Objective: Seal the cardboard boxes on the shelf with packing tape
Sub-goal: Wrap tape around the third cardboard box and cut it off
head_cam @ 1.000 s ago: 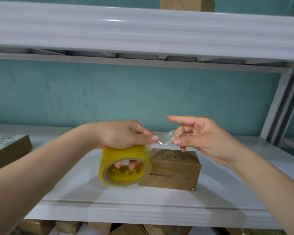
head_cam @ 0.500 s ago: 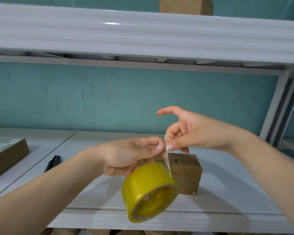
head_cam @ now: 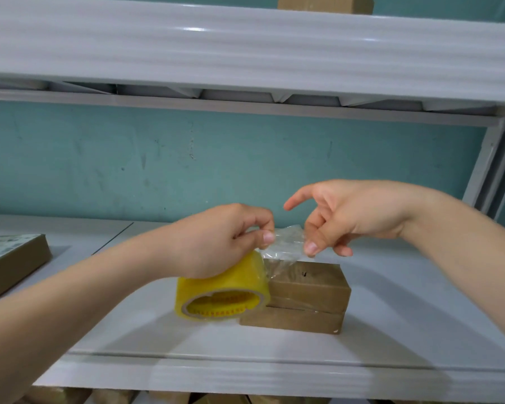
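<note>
Cardboard boxes (head_cam: 303, 301), 2 small brown rectangular blocks with matte, fibrous faces, sit stacked near the middle of the smooth white metal shelf (head_cam: 405, 330). The upper one shows a faint plastic sheen. Just beside their left end is the fat roll of glossy yellow packing tape (head_cam: 216, 290), its round cardboard core facing me. The left hand (head_cam: 216, 243) curls over the roll's top, thumb and forefinger pressed together on the film where it leaves the roll. The right hand (head_cam: 356, 217) pinches the free end of the strip of clear, crinkled tape (head_cam: 286, 243) between the thumb and a bent finger, with the forefinger sticking out straight. The strip hangs over the upper box's left end, but I cannot tell whether it touches the cardboard. Farther left lies a flat brown carton (head_cam: 12, 266) with a printed label on top. Overhead runs a ribbed white upper shelf (head_cam: 245, 53), and behind is a scuffed teal wall (head_cam: 216, 164).
</note>
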### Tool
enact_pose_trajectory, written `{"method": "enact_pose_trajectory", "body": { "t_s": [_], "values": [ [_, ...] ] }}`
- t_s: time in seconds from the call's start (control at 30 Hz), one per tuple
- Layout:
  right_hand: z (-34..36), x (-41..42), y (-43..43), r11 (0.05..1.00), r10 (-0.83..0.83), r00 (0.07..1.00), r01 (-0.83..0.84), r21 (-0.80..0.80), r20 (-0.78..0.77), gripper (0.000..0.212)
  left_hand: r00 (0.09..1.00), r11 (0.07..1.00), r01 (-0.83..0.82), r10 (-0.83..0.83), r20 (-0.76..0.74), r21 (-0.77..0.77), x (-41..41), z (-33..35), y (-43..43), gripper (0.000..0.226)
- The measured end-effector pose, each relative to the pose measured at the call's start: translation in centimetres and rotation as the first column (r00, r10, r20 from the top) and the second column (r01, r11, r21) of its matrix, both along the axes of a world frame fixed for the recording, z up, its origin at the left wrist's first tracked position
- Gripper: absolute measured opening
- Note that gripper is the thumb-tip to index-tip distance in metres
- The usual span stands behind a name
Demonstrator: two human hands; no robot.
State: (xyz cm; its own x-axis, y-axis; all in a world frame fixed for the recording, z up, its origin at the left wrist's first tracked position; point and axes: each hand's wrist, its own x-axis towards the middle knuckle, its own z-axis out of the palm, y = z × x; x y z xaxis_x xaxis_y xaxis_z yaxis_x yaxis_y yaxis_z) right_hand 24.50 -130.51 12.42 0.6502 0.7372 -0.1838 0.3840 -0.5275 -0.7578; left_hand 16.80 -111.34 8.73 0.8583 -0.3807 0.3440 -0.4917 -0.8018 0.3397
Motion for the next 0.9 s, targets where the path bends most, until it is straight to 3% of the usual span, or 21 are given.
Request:
{"method": "enact_pose_trajectory", "body": {
  "t_s": [0.17, 0.27, 0.4, 0.47, 0.57, 0.67, 0.77, 0.83, 0.9],
  "values": [
    [1.6, 0.1, -0.4, 0.998, 0.008, 1.0, -0.01, -0.067, -0.03, 0.062, 0.976, 0.978, -0.137, 0.106, 0.189, 0.159, 0.5, 0.7, -0.8, 0.02],
    [0.8, 0.2, -0.9, 0.997, 0.027, 0.992, -0.018, 0.077, -0.125, 0.041, 0.948, 0.967, -0.199, 0.148, 0.283, 0.162, 0.8, 0.5, -0.6, 0.018],
    [-1.2, -0.1, -0.8, 0.961, 0.022, 0.97, 0.046, 0.273, -0.242, 0.011, 0.944, 0.963, -0.205, 0.148, 0.295, 0.174, 1.1, 0.0, -0.5, 0.019],
    [-2.1, -0.2, -0.8, 0.929, -0.071, 0.967, 0.154, 0.336, -0.245, 0.019, 0.95, 0.967, -0.207, 0.162, 0.267, 0.149, 1.3, 0.0, -0.3, 0.03],
    [-3.4, -0.5, -0.9, 0.885, -0.218, 0.962, 0.266, 0.383, -0.165, 0.02, 0.967, 0.978, -0.206, 0.201, 0.156, 0.016, 1.2, 0.6, 0.3, 0.073],
    [-3.8, -0.7, -1.1, 0.853, -0.301, 0.949, 0.314, 0.417, -0.098, 0.018, 0.973, 0.973, -0.216, 0.208, -0.104, -0.077, 1.4, 0.9, 1.6, 0.069],
    [-3.3, -0.8, -1.4, 0.841, -0.348, 0.938, 0.315, 0.44, -0.006, 0.021, 0.886, 0.895, -0.055, -0.161, -0.435, -0.443, 1.5, -0.6, 3.6, 0.052],
    [-2.8, -1.1, -1.3, 0.863, -0.347, 0.934, 0.284, 0.418, 0.081, 0.022, 0.772, 0.76, -0.024, -0.399, -0.495, -0.65, 1.3, -1.7, 4.7, 0.049],
    [-2.5, -1.2, -1.3, 0.879, -0.347, 0.926, 0.265, 0.396, 0.15, 0.023, 0.715, 0.655, -0.057, -0.5, -0.488, -0.754, 1.4, -2.7, 5.5, 0.046]
  ]
}}
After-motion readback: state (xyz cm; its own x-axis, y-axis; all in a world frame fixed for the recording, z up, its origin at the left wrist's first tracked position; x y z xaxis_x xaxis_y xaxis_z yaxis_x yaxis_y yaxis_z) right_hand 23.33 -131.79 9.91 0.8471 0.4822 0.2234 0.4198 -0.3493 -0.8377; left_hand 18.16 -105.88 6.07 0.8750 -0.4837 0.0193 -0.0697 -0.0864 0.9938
